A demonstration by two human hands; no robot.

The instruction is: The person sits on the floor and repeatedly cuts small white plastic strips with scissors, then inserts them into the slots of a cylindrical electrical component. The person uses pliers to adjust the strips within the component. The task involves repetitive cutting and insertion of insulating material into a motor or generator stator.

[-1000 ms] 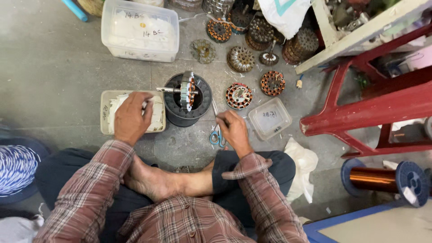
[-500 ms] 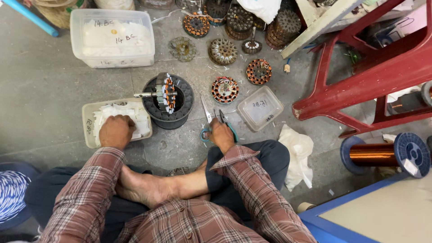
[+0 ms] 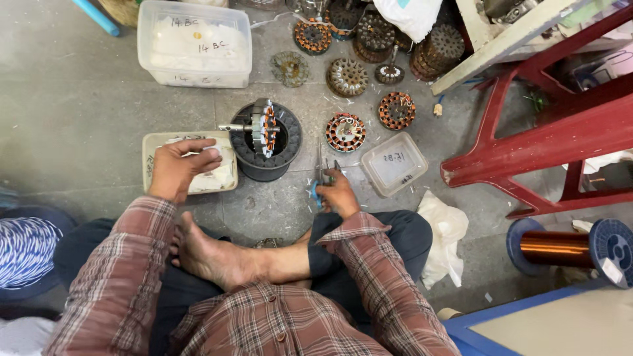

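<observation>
I sit cross-legged on a concrete floor. My left hand point(image 3: 177, 166) reaches into a small shallow plastic tray point(image 3: 153, 144) of white paper strips and pinches one. My right hand point(image 3: 337, 192) rests on the floor, gripping blue-handled scissors point(image 3: 319, 178) with the blades pointing away from me. Between my hands stands a black round holder point(image 3: 283, 142) with a wound motor stator point(image 3: 264, 126) set on edge in it, its shaft pointing left.
Several wound and bare stators point(image 3: 345, 132) lie beyond. A large clear tub point(image 3: 194, 43) sits far left, an upturned small clear box point(image 3: 394, 163) right. A red metal stool frame point(image 3: 541, 138), copper wire spool point(image 3: 560, 246) and white plastic bag point(image 3: 443, 231) stand on the right.
My left hand has stayed in the tray, its fingers now pinching a strip. My right hand stays on the scissors on the floor. The head view has shifted slightly.
</observation>
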